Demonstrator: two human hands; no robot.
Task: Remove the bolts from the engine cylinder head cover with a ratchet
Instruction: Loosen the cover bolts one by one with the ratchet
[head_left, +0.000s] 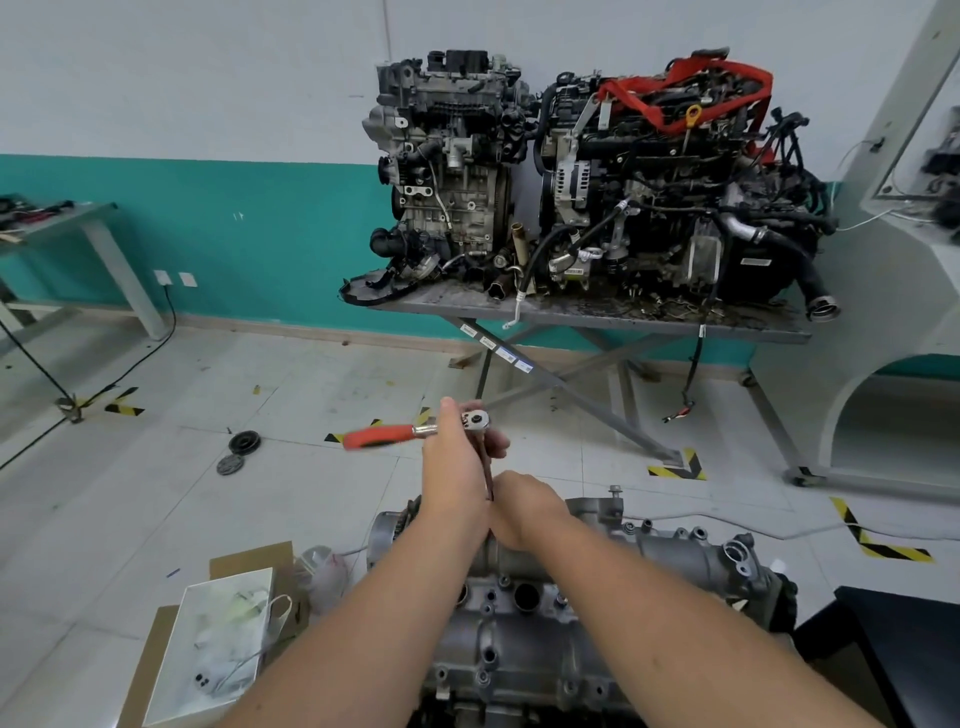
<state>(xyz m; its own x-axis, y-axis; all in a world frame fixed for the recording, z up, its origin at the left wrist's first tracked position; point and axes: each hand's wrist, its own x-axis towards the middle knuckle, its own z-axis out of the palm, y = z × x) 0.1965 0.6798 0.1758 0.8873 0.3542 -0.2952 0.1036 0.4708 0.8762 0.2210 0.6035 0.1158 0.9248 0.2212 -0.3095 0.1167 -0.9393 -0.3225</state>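
a: left hand (457, 467) grip wraps the ratchet (415, 432) head, red handle out left. right hand (524, 512) grip curls low on the extension, at the cylinder head cover (519, 639).

b: judgement: keep the extension plumb on the bolt, short swings.

a: room: tiled floor, teal wall, two engines (597, 176) on a far surface (675, 322), well apart.

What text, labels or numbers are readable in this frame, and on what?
None can be read.
White stickers on the lift table's cross brace: print too small.
Label plate on the right-hand engine on the table: blurred.
Ratchet, cylinder head cover and white bag: no lettering visible.
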